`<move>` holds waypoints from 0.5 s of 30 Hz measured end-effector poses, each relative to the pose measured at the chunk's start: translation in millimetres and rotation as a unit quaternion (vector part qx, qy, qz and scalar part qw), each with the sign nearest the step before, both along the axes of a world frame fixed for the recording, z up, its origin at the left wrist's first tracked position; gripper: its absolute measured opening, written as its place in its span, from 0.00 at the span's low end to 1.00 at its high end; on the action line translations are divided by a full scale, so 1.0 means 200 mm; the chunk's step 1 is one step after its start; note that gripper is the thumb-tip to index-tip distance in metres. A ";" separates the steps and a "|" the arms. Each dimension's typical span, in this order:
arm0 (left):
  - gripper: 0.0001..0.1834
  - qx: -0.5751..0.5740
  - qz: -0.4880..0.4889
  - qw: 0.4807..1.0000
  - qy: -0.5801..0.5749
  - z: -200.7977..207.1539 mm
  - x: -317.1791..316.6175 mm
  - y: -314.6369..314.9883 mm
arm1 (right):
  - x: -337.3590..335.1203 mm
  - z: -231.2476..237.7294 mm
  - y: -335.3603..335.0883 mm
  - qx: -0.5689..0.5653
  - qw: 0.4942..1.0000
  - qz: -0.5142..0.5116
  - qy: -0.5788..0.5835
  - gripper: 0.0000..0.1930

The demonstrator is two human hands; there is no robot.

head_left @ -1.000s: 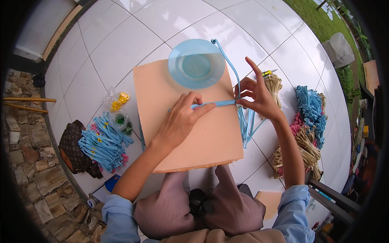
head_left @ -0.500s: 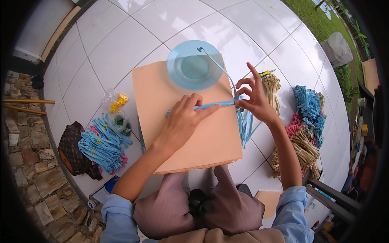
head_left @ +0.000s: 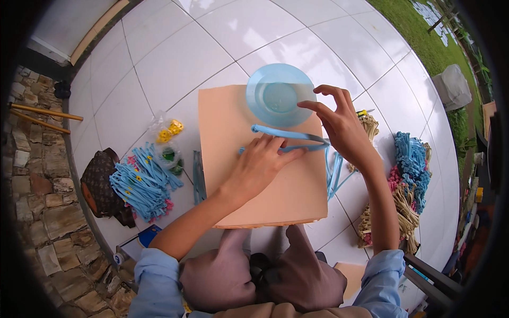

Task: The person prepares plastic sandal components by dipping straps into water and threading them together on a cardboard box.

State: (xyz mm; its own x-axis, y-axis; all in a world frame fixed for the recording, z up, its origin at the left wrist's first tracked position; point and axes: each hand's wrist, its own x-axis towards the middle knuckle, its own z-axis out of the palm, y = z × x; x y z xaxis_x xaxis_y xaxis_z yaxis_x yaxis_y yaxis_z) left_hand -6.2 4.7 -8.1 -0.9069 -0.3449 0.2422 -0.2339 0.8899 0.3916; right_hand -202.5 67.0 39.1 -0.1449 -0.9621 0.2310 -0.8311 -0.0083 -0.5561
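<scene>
A light-blue strap (head_left: 289, 133) lies folded back on itself across a peach-coloured board (head_left: 265, 196), its fold near the board's right edge. My left hand (head_left: 260, 162) presses down on the lower length of the strap, its fingers bent over it. Just right of the fold, my right hand (head_left: 344, 127) is raised with its index and middle fingers curved and apart, holding nothing that I can see; its thumb is mostly hidden. Beyond the strap, a translucent blue plate (head_left: 279, 98) rests at the board's far edge.
Blue straps with small yellow flowers (head_left: 143, 183) lie in a heap at left, beside a brown patterned bag (head_left: 101, 183) and plastic bags of yellow pieces (head_left: 170, 131). At right are blue bundles (head_left: 411, 164), beige bundles (head_left: 403, 206) and a yellow-handled tool (head_left: 365, 112).
The strap's free end, which curved up over the plate, now lies folded leftward across the board. My right hand has let go of the strap and spread its fingers. The whole view has shifted slightly.
</scene>
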 end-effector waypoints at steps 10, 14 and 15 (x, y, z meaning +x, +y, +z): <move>0.25 -0.011 0.003 1.000 0.004 -0.01 0.00 0.01 | 0.05 -0.07 -0.21 -0.060 0.965 0.102 0.234 0.20; 0.26 -0.022 0.002 1.000 -0.010 0.00 0.00 0.01 | 0.06 -0.08 -0.22 -0.057 0.961 0.116 0.244 0.19; 0.26 -0.022 0.001 1.000 -0.010 0.00 0.00 0.01 | 0.06 -0.08 -0.22 -0.059 0.961 0.118 0.243 0.19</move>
